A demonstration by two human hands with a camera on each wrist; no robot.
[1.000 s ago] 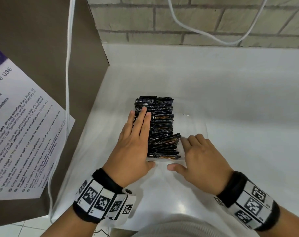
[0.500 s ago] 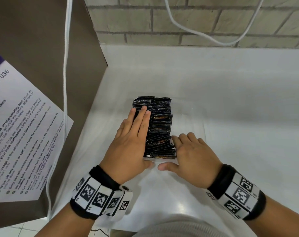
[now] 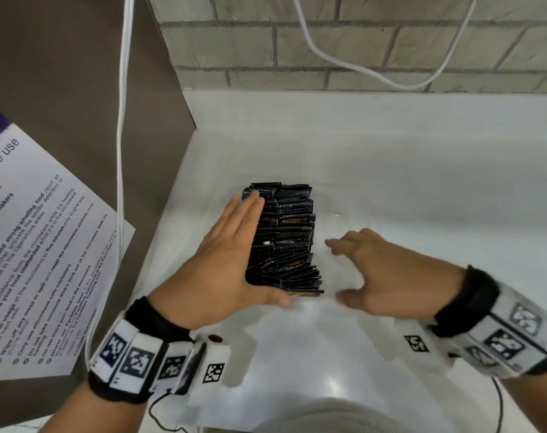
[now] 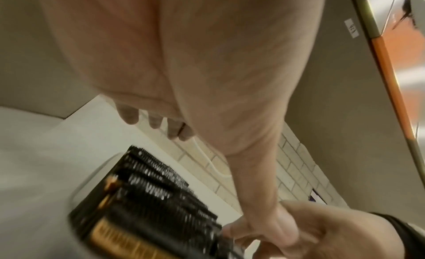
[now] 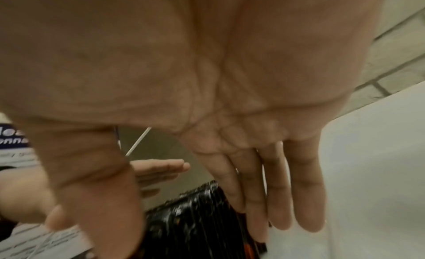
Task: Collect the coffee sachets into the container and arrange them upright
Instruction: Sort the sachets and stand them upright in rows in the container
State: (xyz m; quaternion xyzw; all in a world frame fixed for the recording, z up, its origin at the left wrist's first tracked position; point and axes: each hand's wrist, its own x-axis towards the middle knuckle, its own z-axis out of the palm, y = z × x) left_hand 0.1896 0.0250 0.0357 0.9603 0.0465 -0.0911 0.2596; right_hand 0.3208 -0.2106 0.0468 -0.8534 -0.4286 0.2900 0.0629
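A row of black coffee sachets (image 3: 284,242) stands on edge inside a clear plastic container (image 3: 333,215) on the white counter. My left hand (image 3: 231,254) lies flat against the row's left side, fingers straight and thumb at the near end. My right hand (image 3: 384,270) hovers just right of the row, fingers spread and relaxed, holding nothing. The left wrist view shows the sachets (image 4: 149,208) below the left palm (image 4: 184,63). In the right wrist view, straight right fingers (image 5: 276,190) hang beside the sachets (image 5: 195,217). The nearest sachets lean slightly right.
A brown side panel (image 3: 78,89) with a printed notice (image 3: 41,260) and a white cable (image 3: 120,182) stands to the left. A brick wall (image 3: 359,51) with another cable closes the back. White counter (image 3: 437,182) stretches to the right.
My right hand has come off the right side of the row and shifted right, with its fingers spread. The left hand stays flat against the left side.
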